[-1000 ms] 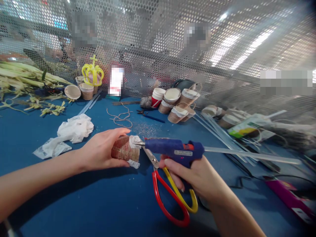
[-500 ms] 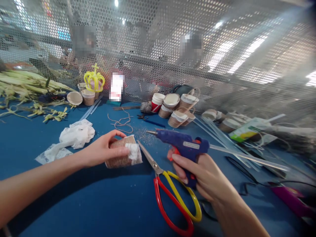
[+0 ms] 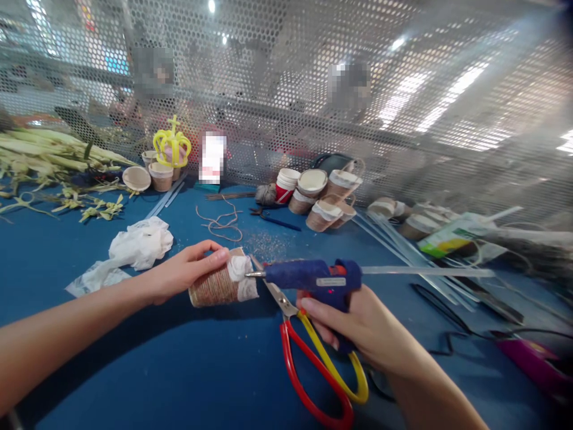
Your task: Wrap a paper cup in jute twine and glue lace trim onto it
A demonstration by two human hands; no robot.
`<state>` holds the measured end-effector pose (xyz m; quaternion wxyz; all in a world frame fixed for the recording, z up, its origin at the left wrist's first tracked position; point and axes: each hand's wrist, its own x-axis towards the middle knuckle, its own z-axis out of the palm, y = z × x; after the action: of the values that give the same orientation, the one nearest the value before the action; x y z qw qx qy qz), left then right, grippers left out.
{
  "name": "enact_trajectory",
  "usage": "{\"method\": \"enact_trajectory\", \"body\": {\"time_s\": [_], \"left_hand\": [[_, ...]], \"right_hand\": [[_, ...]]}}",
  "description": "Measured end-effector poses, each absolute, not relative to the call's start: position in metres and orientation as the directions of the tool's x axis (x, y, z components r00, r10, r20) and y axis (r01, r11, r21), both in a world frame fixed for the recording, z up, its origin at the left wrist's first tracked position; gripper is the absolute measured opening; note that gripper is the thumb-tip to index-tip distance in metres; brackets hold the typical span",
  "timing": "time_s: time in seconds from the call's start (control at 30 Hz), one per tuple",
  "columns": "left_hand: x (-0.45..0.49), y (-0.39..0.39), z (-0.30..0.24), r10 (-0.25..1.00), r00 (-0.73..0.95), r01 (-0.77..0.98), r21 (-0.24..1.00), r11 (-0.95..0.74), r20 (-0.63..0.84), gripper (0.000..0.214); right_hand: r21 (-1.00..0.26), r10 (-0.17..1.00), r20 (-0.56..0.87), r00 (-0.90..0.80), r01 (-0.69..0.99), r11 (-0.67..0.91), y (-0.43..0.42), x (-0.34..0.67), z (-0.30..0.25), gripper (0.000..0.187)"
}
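My left hand [image 3: 192, 267] is closed around a twine-wrapped cup [image 3: 217, 288] lying on its side. White fabric trim [image 3: 242, 272] runs along the cup's rim, which faces right. In my right hand [image 3: 344, 322] is a blue hot glue gun [image 3: 308, 278], my fingers wrapped around its grip. Its metal nozzle meets the white trim, and a clear glue stick [image 3: 425, 272] sticks out of its back. Scissors with one red and one yellow handle [image 3: 293, 364] lie beneath the glue gun, blades pointing toward the cup, partly covered by my right hand.
Crumpled white fabric [image 3: 141, 245] lies left of the cup. Behind are loose twine [image 3: 221, 221], pliers [image 3: 277, 221], wrapped cups [image 3: 324, 215] and a phone [image 3: 212, 158]. Clear glue sticks [image 3: 389, 245] and a black cord [image 3: 441, 307] lie right. A perforated metal screen [image 3: 268, 101] stands at the back.
My right hand has brought the glue gun left and down, so its nozzle now meets the white trim. My left thumb has shifted up off the trim, and the cup has turned slightly.
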<state>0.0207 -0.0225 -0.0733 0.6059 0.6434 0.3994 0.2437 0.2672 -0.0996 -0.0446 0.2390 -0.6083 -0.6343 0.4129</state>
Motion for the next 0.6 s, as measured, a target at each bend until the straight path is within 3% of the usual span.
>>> {"method": "enact_trajectory", "body": {"time_s": [0.17,0.4,0.6], "left_hand": [[0.0205,-0.0249,-0.0685,0.821,0.571,0.377,0.896,-0.236,-0.024,0.044],[0.0182,-0.0289,-0.0710,0.795,0.605,0.410,0.837,-0.363,0.048,0.038],[0.0187,-0.0281,-0.0751,0.765,0.635,0.367,0.831,-0.418,0.104,0.046]], "right_hand": [[-0.816,0.971,-0.186,-0.153,0.574,-0.066,-0.0996,0.2678,-0.0440,0.042],[-0.825,0.971,-0.195,-0.138,0.558,-0.087,-0.0996,0.2664,-0.0442,0.040],[-0.826,0.972,-0.190,-0.138,0.558,-0.082,-0.1001,0.2649,-0.0442,0.040]]}}
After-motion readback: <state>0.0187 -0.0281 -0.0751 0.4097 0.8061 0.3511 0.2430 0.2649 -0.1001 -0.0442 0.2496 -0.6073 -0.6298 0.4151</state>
